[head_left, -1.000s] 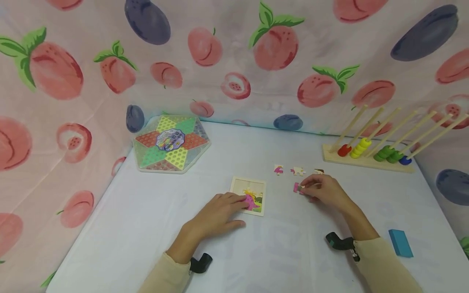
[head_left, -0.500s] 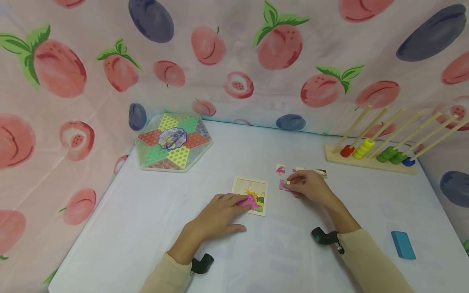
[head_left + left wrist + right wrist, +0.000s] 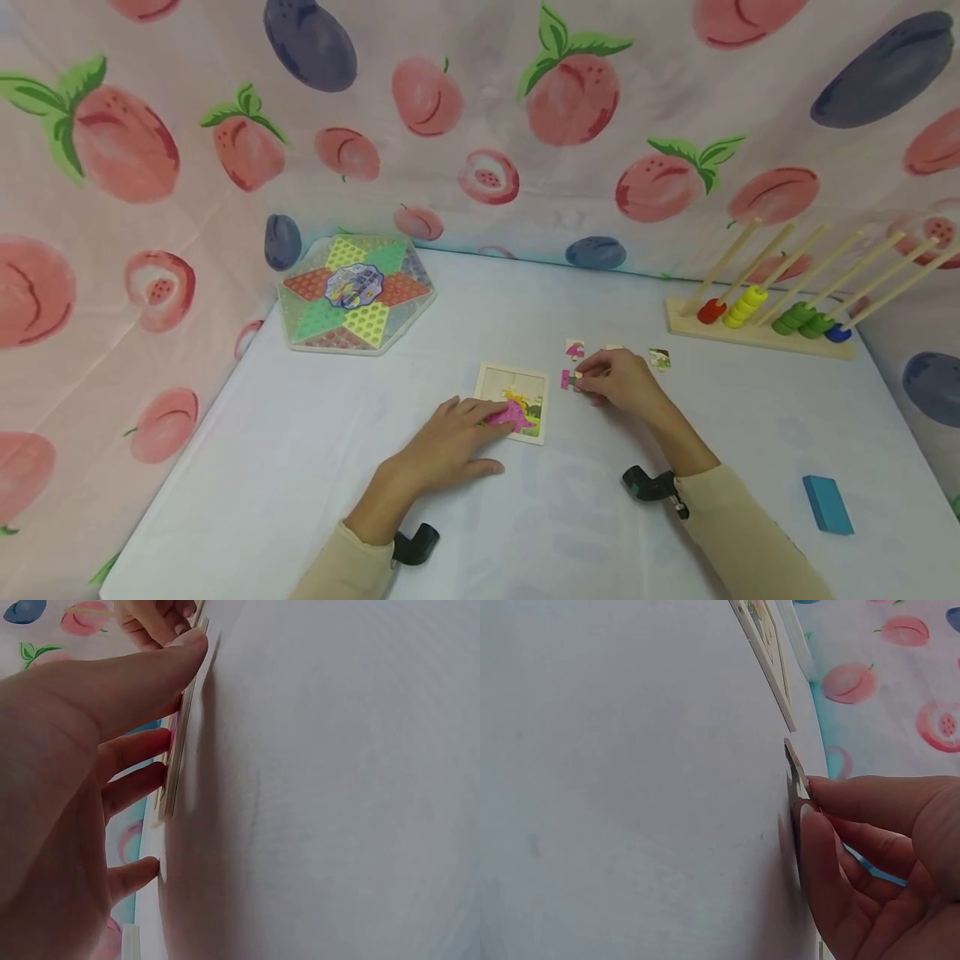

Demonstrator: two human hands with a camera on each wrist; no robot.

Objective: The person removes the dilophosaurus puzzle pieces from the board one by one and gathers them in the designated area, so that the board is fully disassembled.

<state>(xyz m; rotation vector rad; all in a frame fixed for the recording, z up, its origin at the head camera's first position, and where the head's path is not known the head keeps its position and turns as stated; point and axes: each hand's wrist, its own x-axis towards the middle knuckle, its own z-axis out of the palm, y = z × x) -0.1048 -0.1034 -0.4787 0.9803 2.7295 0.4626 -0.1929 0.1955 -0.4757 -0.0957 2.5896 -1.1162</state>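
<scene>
Head view: the left hand (image 3: 450, 443), fingers extended, rests on the dinosaur puzzle tray (image 3: 531, 385); light pressure should steady it. Beside the tray, the right hand's (image 3: 618, 383) fingers pinch a jigsaw piece (image 3: 566, 380), best carried level, with loose pieces (image 3: 660, 359) beyond.

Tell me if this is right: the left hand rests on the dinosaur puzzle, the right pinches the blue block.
No: the head view shows the right hand pinching a loose puzzle piece, not the blue block; the left hand does rest on the dinosaur puzzle.
</scene>
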